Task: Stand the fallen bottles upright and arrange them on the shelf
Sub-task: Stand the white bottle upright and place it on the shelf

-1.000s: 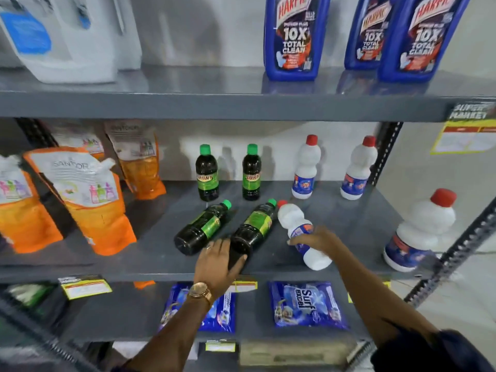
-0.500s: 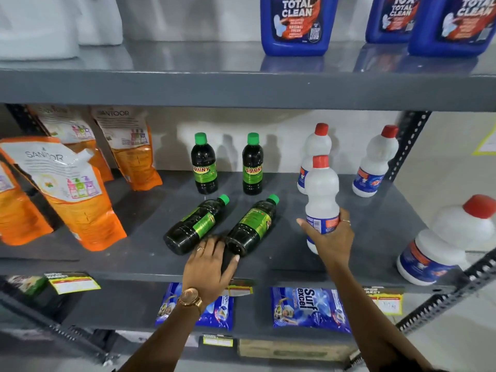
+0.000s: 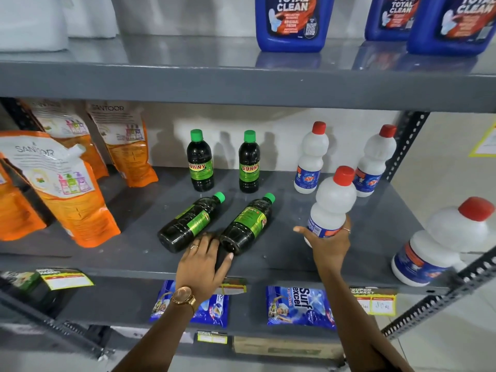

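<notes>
On the grey middle shelf two dark bottles with green caps lie on their sides, the left one and the right one, caps pointing back. My left hand rests flat at their bases, fingers spread, touching both. My right hand grips the lower part of a white bottle with a red cap, held nearly upright just above the shelf. Behind stand two upright dark bottles and two upright white bottles.
A larger white bottle stands at the shelf's right front corner. Orange pouches fill the left side. Blue cleaner bottles stand on the upper shelf, blue detergent packets lie below. A perforated post bounds the right.
The white bottle lay on its side under my right hand; it is now raised upright in that hand and carried to the right. My left hand stays at the dark bottles' bases.
</notes>
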